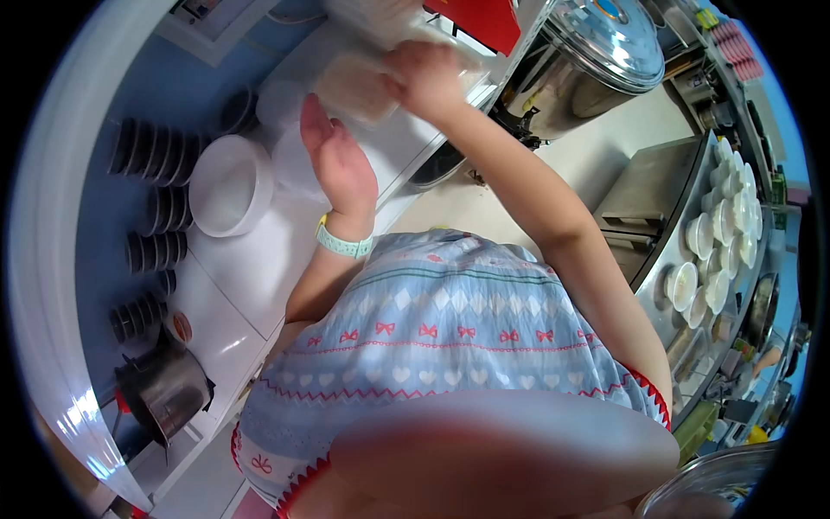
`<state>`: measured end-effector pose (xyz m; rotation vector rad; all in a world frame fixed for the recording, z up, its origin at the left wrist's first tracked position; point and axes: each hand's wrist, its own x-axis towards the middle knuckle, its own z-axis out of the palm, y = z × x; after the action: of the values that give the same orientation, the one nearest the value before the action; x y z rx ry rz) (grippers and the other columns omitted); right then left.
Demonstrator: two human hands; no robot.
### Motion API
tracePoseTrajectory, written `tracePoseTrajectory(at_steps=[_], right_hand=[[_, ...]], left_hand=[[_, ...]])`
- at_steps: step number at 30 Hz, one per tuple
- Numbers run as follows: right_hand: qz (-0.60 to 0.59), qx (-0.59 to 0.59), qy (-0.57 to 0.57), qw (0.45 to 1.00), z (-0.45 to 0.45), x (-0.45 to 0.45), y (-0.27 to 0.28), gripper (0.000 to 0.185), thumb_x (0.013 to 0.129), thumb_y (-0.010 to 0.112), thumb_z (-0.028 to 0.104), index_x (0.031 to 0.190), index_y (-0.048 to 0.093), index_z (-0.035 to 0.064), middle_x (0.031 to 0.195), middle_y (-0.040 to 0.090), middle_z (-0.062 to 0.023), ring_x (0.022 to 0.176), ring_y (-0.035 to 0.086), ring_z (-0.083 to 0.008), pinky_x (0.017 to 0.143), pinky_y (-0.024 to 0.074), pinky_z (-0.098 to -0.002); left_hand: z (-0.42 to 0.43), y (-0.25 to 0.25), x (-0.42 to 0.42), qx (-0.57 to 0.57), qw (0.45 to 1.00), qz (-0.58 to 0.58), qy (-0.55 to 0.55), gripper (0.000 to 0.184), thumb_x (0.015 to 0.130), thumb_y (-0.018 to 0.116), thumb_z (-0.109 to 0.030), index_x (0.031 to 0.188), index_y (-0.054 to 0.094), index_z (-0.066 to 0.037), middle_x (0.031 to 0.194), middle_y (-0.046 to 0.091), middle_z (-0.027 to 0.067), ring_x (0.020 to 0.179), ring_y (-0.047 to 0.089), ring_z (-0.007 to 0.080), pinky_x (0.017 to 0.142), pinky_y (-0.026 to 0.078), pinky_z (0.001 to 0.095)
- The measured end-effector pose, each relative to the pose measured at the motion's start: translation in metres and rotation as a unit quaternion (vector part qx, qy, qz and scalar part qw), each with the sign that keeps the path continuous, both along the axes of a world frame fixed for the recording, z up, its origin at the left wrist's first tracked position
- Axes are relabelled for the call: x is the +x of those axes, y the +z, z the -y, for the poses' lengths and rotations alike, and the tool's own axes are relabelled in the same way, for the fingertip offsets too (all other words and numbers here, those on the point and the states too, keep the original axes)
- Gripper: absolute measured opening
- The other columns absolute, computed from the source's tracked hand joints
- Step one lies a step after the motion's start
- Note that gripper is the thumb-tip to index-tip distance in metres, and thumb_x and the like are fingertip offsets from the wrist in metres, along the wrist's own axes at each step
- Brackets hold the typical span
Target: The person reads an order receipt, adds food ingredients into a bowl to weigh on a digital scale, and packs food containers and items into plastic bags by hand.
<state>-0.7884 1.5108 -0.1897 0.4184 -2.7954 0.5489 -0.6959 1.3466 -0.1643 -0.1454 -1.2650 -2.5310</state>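
My left hand (pixel 344 169), with a mint-green band (pixel 344 242) on its wrist, is raised over the white counter (pixel 226 281). Its fingers are stretched out and nothing shows in them. Farther out, my right hand (pixel 425 80) is blurred by motion, with its fingers partly curled. It is right beside a pale, translucent container (pixel 356 88); whether it grips this container cannot be told. More whitish, translucent shapes (pixel 298 164) stand behind my left hand, too faint to name. To their left is a white round tub (pixel 229 186).
Stacked dark cups (pixel 151 151) line the wall side, near a metal pot (pixel 164 389). A large lidded steel pot (pixel 588 65) stands beyond my right arm. Many white bowls (pixel 700 233) cover a steel worktop on the right. A red object (pixel 484 22) is at the top.
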Motion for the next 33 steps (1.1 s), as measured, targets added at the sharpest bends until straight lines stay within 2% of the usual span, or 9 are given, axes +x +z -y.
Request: tracePoseTrajectory(at_steps=[4,9,12,16,18,21,27,29,33], right_hand=[[-0.081,0.170,-0.086,0.978,-0.057,0.037,-0.015,0.057,0.085,0.063,0.042,0.137,0.049,0.0208,0.148,0.039,-0.0111,0.136,0.036,-0.0352,0.110,0.0287,-0.0561],[-0.095,0.101,-0.053,0.989,-0.073,0.045,-0.026,0.045,0.093,0.057,0.030,0.136,0.049,0.0180,0.142,0.048,-0.0116,0.129,0.046,-0.0358,0.108,0.0354,-0.0487],[0.069,-0.312,-0.145,0.936,-0.055,0.094,0.022,0.036,0.094,0.054,0.021,0.128,0.055,0.0101,0.127,0.059,-0.0161,0.119,0.055,-0.0349,0.104,0.0397,-0.0474],[-0.014,-0.280,-0.005,0.960,-0.065,0.151,0.012,0.037,0.093,0.054,0.022,0.126,0.057,0.0075,0.132,0.056,-0.0167,0.124,0.051,-0.0371,0.107,0.0346,-0.0511],[0.083,-0.211,0.076,0.971,-0.061,0.171,0.020,0.059,0.091,0.055,0.038,0.142,0.042,0.0111,0.154,0.027,-0.0186,0.142,0.021,-0.0452,0.110,0.0128,-0.0640],[0.079,-0.221,-0.062,0.970,-0.041,0.180,0.021,0.070,0.092,0.054,0.041,0.150,0.028,0.0138,0.157,0.014,-0.0233,0.143,0.011,-0.0491,0.111,0.0093,-0.0637],[-0.028,-0.252,-0.003,0.967,-0.050,0.192,0.019,0.073,0.093,0.052,0.040,0.151,0.024,0.0074,0.156,0.013,-0.0265,0.143,0.011,-0.0475,0.115,0.0096,-0.0526],[-0.083,-0.203,-0.014,0.976,-0.065,0.208,0.020,0.072,0.091,0.053,0.041,0.150,0.027,0.0080,0.154,0.019,-0.0273,0.143,0.017,-0.0431,0.116,0.0136,-0.0496],[-0.116,-0.189,-0.098,0.970,-0.070,0.239,0.022,0.075,0.093,0.048,0.050,0.150,0.027,0.0070,0.154,0.019,-0.0258,0.141,0.019,-0.0447,0.115,0.0144,-0.0498]], left_hand=[[-0.006,-0.039,0.009,0.064,0.989,-0.007,-0.130,0.029,0.085,0.048,-0.003,0.114,0.050,0.000,0.116,0.055,0.0094,0.122,0.046,0.0260,0.107,0.035,0.0396],[-0.054,-0.063,0.021,0.125,0.930,0.194,-0.287,0.039,0.092,0.049,-0.017,0.127,0.044,-0.001,0.134,0.044,0.0141,0.118,0.044,0.0218,0.106,0.032,0.0373],[-0.075,-0.056,0.017,0.136,0.918,0.243,-0.284,0.052,0.096,0.046,-0.034,0.137,0.038,-0.003,0.140,0.039,0.0134,0.122,0.041,0.0227,0.109,0.029,0.0397],[-0.082,-0.028,0.013,0.215,0.898,0.210,-0.322,0.065,0.096,0.035,-0.054,0.145,0.030,-0.011,0.145,0.036,0.0096,0.131,0.038,0.0275,0.110,0.030,0.0467],[-0.086,-0.027,0.017,0.299,0.851,0.187,-0.390,0.065,0.098,0.022,-0.058,0.150,0.023,-0.019,0.147,0.035,0.0085,0.128,0.043,0.0321,0.106,0.038,0.0498],[-0.105,0.007,0.048,0.203,0.911,0.141,-0.329,0.062,0.100,0.020,-0.055,0.153,0.016,-0.024,0.148,0.034,0.0108,0.131,0.040,0.0323,0.108,0.036,0.0482],[-0.116,0.000,0.056,0.114,0.915,0.078,-0.379,0.055,0.105,0.024,-0.042,0.155,0.008,-0.025,0.150,0.032,0.0078,0.136,0.036,0.0228,0.114,0.027,0.0366],[-0.132,0.001,0.069,0.056,0.945,0.083,-0.312,0.050,0.104,0.029,-0.043,0.146,0.032,-0.017,0.141,0.043,0.0095,0.129,0.044,0.0272,0.111,0.033,0.0445],[-0.140,-0.015,0.069,0.154,0.833,0.130,-0.516,0.056,0.101,0.028,-0.052,0.146,0.030,-0.018,0.145,0.040,0.0090,0.134,0.037,0.0255,0.114,0.027,0.0419]])
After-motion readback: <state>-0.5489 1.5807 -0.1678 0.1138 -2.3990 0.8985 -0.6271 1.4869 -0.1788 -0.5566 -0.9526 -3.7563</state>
